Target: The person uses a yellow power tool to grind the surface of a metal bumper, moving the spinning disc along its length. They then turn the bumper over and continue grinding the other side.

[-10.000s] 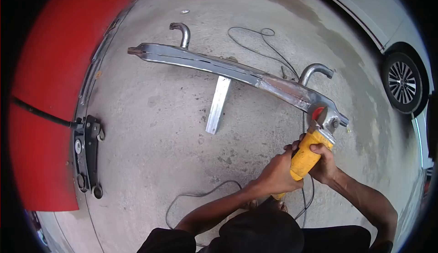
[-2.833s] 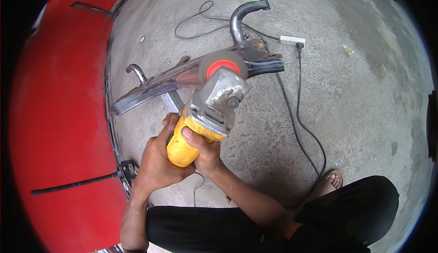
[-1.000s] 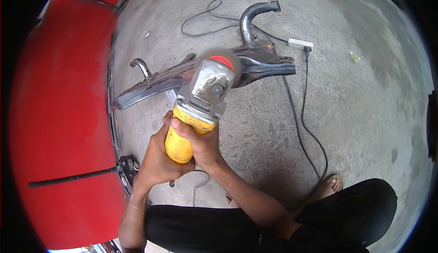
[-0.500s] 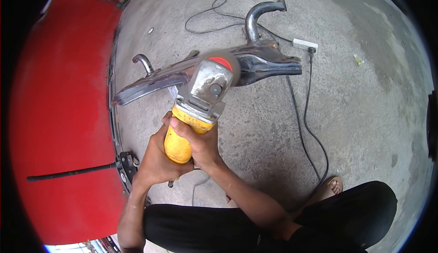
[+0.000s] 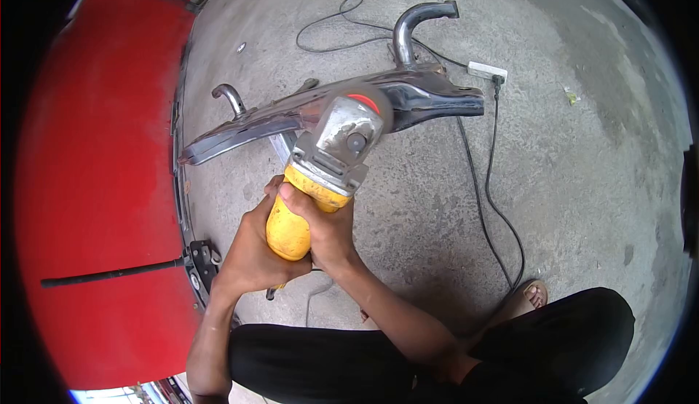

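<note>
1. While both hands are wrapped around the angle grinder (image 5: 342, 131), left hand (image 5: 251, 255) is curled closed on the rear of its yellow body (image 5: 288, 231); right hand (image 5: 331, 236) is closed farther forward, thumb across the housing; fingers underneath are partly hidden.
2. Grinder is tilted up and to the right, head over the middle of the metal beam (image 5: 437, 102). Disc (image 5: 365, 103) is blurred, red centre showing; can't tell if it touches metal.
3. Beam lies slantwise beyond the hands, curved tube (image 5: 405, 33) near its right end, smaller curved tube (image 5: 231, 100) toward the left. Light metal bar (image 5: 282, 146) shows below it, partly behind the grinder.
4. Power strip (image 5: 480, 68) on floor, past the beam's right end; black plug (image 5: 498, 81) seated in it, cable (image 5: 491, 193) running down toward the foot (image 5: 536, 294).
5. Beam's left end sits just beside the red panel (image 5: 109, 178) edge, tight there. Black rod (image 5: 109, 274) crosses the panel to a dark metal bracket (image 5: 202, 258), left of left hand.
6. Wider room on the right: concrete floor (image 5: 408, 207) between beam, cable and black-clothed legs (image 5: 553, 338).
</note>
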Available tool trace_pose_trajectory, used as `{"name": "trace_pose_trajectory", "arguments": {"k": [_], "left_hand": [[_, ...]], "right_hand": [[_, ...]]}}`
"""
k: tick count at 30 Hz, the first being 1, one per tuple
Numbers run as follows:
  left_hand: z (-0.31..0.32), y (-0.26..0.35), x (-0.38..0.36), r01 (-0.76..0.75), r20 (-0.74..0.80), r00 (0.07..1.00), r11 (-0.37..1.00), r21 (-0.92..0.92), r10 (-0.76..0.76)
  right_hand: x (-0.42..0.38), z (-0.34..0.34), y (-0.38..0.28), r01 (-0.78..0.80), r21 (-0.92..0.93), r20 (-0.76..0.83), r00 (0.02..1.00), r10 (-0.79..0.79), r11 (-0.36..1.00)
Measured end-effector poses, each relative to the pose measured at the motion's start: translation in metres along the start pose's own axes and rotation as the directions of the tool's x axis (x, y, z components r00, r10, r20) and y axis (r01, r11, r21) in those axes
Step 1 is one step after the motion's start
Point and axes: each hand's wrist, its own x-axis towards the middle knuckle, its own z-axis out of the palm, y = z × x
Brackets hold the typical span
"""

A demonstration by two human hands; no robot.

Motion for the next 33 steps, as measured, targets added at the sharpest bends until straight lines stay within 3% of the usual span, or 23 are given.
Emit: {"name": "trace_pose_trajectory", "arguments": {"k": [5, 14, 33], "left_hand": [[0.0001, 0.0046, 0.0002, 0.011, 0.007, 1.0, 1.0, -0.008, -0.011], [0.0008, 0.0002, 0.0055, -0.047, -0.011, 0.999, 0.999, 0.014, 0.047], [0.0005, 0.0077, 0.0073, -0.026, 0.009, 1.0, 0.999, 0.033, 0.025]], "right_hand": [[-0.0009, 0.0008, -0.0049, -0.045, 0.01, -0.008, 0.999, 0.046, 0.999], [0.0047, -0.0014, -0.0038, -0.002, -0.023, 0.006, 1.0, 0.002, 1.0], [0.0052, -0.0021, -0.0047, 0.018, 0.002, 0.0, 1.0, -0.018, 1.0]]}}
